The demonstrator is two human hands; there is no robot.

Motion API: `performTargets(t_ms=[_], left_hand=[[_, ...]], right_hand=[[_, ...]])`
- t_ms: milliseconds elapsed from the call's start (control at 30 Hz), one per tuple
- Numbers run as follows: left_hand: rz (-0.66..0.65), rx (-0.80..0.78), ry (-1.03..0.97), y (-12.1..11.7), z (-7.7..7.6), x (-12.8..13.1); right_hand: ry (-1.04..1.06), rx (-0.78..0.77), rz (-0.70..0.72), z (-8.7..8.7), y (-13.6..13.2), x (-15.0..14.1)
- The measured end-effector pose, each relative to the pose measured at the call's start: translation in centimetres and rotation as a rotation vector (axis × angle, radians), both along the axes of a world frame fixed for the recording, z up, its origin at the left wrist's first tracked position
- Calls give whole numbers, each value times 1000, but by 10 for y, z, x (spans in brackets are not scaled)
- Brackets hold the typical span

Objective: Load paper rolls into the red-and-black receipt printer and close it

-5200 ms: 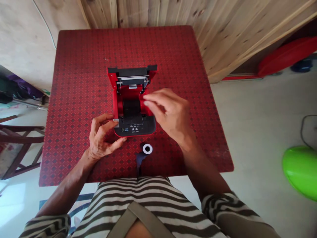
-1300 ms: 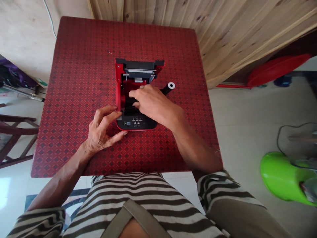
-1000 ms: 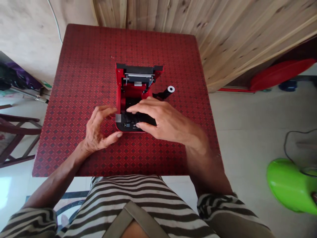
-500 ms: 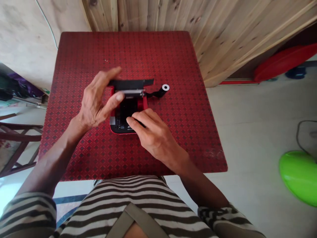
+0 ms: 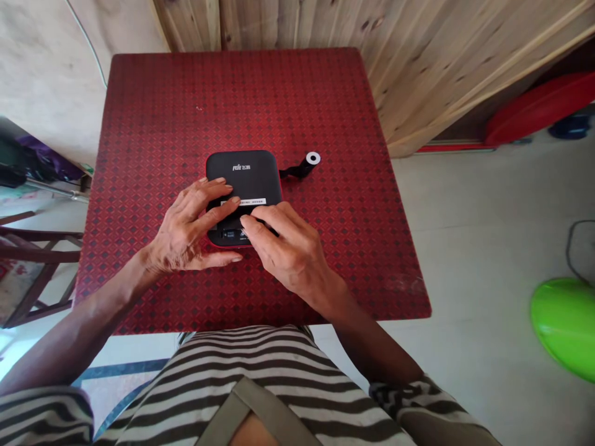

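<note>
I saw apparent lid-closing inside the table [image 5: 348, 297]'s front edge: left hand [image 5: 183, 232] spread on the printer [image 5: 255, 179], right hand [image 5: 288, 244] seemingly pinching dark paper [image 5: 232, 222], next probably needing even pressure.

Printer [image 5: 253, 181]: left side partly under left hand [image 5: 186, 232], near right corner behind right hand [image 5: 288, 248]. Can't tell if right fingertips pinch anything. Sticker [image 5: 256, 202] partly under left fingertip, print too small to read. Strip [image 5: 296, 171] beyond right hand: end at printer unclear. Chair [image 5: 46, 236] left of left hand, green tub [image 5: 562, 325] far right of right hand: both cut off.
</note>
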State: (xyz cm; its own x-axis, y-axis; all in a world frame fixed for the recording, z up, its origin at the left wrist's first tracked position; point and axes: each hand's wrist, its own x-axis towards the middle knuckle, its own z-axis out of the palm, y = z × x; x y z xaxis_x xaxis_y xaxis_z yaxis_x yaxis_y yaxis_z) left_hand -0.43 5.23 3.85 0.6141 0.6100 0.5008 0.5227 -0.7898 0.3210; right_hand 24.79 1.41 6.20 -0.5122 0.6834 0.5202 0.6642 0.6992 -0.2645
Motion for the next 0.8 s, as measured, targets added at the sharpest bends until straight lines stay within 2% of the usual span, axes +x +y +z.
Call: performTargets(t_ms=[133,300,433,533,600,700,800], left_hand=[[7,10,10,-2,-2,0],[39,-6,27,-3,-4,0],[32,-13,33,-3,-6,0],[22,-11,-1,-5,-6,1],[67,-4,-38,-11,-5,3],[204,66,-113,-24,-5,3],[281,135,-144,-37,-13,0]], right_hand=[[16,-32,6,0,1,1],[6,30,9,-1,3,2],[17,-41,12,0,2,2],[100,-33,-10,2,0,6],[212,1,-57,0,-1,11],[403,-21,-192,-14,0,20],[554,-172,-377,-44,6,25]])
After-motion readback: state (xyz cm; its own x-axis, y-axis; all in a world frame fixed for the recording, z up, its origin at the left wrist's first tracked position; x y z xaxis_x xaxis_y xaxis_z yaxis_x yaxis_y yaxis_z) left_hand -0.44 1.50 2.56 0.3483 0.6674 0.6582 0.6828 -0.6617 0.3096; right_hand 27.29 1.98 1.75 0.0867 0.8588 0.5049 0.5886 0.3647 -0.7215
